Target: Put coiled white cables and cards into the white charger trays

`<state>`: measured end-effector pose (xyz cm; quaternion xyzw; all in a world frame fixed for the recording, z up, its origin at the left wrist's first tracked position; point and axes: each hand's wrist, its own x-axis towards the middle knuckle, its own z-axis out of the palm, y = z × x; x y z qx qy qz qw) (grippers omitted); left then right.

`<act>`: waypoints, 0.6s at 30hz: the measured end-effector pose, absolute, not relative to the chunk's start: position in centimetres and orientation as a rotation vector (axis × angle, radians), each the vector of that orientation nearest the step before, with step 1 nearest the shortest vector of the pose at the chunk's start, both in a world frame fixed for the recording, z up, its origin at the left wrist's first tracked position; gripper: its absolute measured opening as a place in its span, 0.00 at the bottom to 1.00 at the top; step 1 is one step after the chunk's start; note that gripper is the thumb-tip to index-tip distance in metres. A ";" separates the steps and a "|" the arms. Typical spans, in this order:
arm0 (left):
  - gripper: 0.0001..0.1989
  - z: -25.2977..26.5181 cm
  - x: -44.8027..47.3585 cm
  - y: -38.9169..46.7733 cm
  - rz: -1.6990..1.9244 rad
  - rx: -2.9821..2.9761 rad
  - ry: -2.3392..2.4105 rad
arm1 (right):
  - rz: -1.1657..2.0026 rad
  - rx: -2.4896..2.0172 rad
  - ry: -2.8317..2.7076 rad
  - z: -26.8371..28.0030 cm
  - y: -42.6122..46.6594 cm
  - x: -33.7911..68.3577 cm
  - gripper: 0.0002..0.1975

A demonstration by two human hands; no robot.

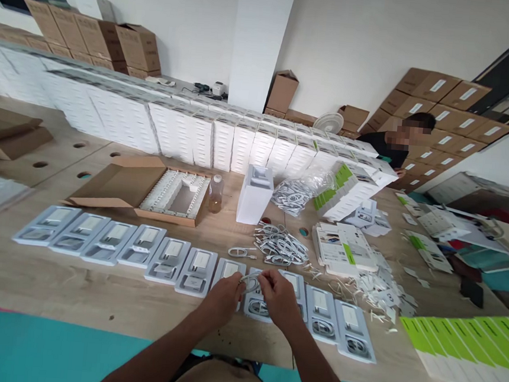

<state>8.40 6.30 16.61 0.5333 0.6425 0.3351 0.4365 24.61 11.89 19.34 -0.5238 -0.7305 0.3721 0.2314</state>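
Between my left hand and my right hand is a coiled white charging cable, and the fingers of both hands pinch it. The hands hover over a row of white plastic trays along the front of the table. Each tray I can make out holds a white charger block. Trays to the right also have a coiled cable in the lower compartment; those to the left show none. Just beyond my hands lies a pile of bundled cables. My hands partly cover the trays beneath them.
Behind stand long stacks of white boxes, a tray stack, an open carton and a bottle. Right are flat printed boxes, white scraps and green-white boxes. A person is at the back right.
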 end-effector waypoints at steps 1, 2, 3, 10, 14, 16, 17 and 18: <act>0.09 16.5 8.5 6.2 0.838 1.328 1.593 | 1.107 -1.426 -1.899 18.7 11.8 24.3 0.11; 0.09 16.5 8.5 6.2 0.847 1.327 1.587 | 1.178 -1.409 -1.800 18.2 11.8 24.0 0.12; 0.10 16.6 8.5 6.1 0.861 1.324 1.580 | 1.240 -1.388 -1.714 17.7 11.7 23.7 0.12; 0.13 16.0 8.8 6.4 0.967 1.199 1.487 | 1.511 -1.359 -1.374 15.9 10.4 22.9 0.16; 0.14 15.0 8.2 6.7 0.925 1.141 1.389 | 1.123 -1.461 -1.521 15.3 11.2 23.7 0.19; 0.13 14.8 7.5 6.7 0.879 1.142 1.340 | 1.139 -1.429 -1.642 15.1 11.7 24.3 0.20; 0.12 14.8 7.1 6.7 0.853 1.147 1.314 | 1.210 -1.391 -1.709 15.0 11.8 24.6 0.18; 0.11 14.8 6.7 6.7 0.830 1.150 1.289 | 1.305 -1.350 -1.757 14.9 11.9 24.9 0.14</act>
